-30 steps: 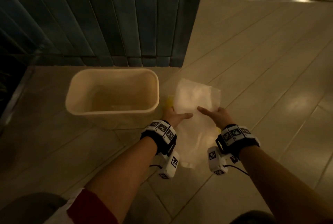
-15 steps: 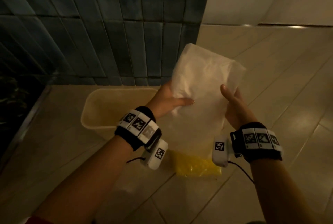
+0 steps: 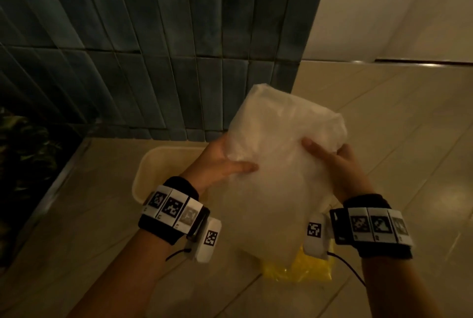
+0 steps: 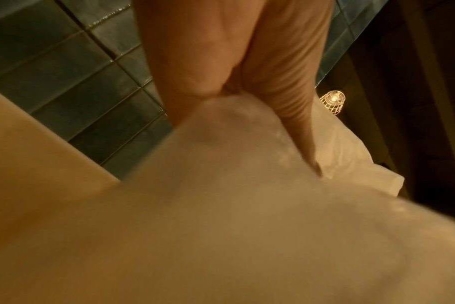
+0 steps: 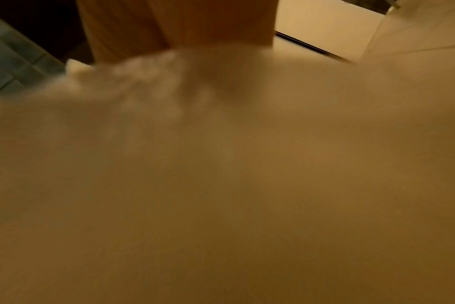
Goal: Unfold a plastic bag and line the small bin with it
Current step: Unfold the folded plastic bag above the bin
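A translucent white plastic bag [image 3: 279, 159] hangs in the air between my hands, above the floor. My left hand [image 3: 225, 162] pinches its left edge, thumb on the near face, fingers hidden behind. My right hand [image 3: 330, 159] grips the right edge the same way. The bag looks partly puffed out. Below and behind it a small cream bin [image 3: 153, 171] stands on the floor, mostly covered by my left arm and the bag. In the left wrist view the bag [image 4: 247, 216] fills the lower frame under my thumb [image 4: 294, 115]. The right wrist view is nearly all blurred bag [image 5: 221, 174].
A yellow plastic bag [image 3: 307, 270] lies on the beige tiled floor [image 3: 409, 138] under my hands. A dark blue tiled wall [image 3: 153, 48] rises just behind the bin. A dark patch with foliage [image 3: 23, 153] sits at the left, and a pale wall [image 3: 396, 10] at the right.
Both hands have lifted the white bag from the floor up in front of the wall, uncovering the yellow bag beneath. Since half a second ago the bag has puffed out a little.
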The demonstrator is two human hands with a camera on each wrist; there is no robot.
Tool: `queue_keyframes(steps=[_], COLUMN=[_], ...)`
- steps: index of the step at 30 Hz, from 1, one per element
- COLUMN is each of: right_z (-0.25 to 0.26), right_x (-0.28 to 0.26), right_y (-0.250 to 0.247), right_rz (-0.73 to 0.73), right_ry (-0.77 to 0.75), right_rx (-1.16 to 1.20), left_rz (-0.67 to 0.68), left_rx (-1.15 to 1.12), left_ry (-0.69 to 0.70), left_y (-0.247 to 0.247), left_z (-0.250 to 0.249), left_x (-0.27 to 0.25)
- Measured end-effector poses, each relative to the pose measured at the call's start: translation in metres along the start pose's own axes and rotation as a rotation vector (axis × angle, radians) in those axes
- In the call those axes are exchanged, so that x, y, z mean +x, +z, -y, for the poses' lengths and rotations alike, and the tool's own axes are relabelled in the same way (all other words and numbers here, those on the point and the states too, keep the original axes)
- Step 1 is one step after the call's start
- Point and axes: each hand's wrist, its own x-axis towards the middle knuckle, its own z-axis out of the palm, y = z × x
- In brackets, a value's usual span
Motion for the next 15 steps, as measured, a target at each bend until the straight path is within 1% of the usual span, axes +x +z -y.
queue_keyframes(steps=[1, 3, 4, 6, 8, 9, 10, 11, 12, 13, 15], right_z=[0.000, 0.001, 0.001, 0.000, 0.001, 0.004, 0.010, 0.018, 0.027, 0.037, 0.053], right_x=[0.002, 0.003, 0.004, 0.004, 0.003, 0.002, 0.001, -0.002, -0.006, -0.010, -0.015], right_y=[-0.001, -0.003, -0.004, -0.008, -0.013, -0.015, -0.015, -0.013, -0.008, 0.001, 0.026], right_rz=[-0.049, -0.140, -0.154, -0.104, -0.069, -0.104, -0.174, -0.243, -0.278, -0.264, -0.136], right_ry=[0.005, 0.005, 0.004, -0.001, -0.044, -0.094, -0.166, -0.272, -0.418, -0.577, -0.836], right_rx=[0.030, 0.080, 0.100, 0.099, -0.057, -0.190, -0.340, -0.496, -0.651, -0.803, -1.116], left_rz=[0.004, 0.054, 0.075, 0.063, 0.009, -0.017, -0.032, -0.031, -0.018, -0.005, 0.040], left_rx=[0.005, 0.032, 0.064, 0.113, 0.130, 0.136, 0.136, 0.140, 0.156, 0.187, 0.253], left_ry=[-0.006, -0.030, -0.047, -0.050, -0.022, -0.011, 0.002, 0.013, 0.026, 0.038, 0.062], left_y=[-0.002, -0.004, -0.005, -0.008, -0.011, -0.013, -0.015, -0.015, -0.016, -0.015, -0.011], left_z=[0.001, 0.003, 0.005, 0.006, 0.005, 0.003, 0.001, -0.001, -0.002, -0.003, -0.005], left_x=[-0.001, -0.006, -0.008, -0.010, -0.008, -0.007, -0.007, -0.007, -0.006, -0.006, -0.006])
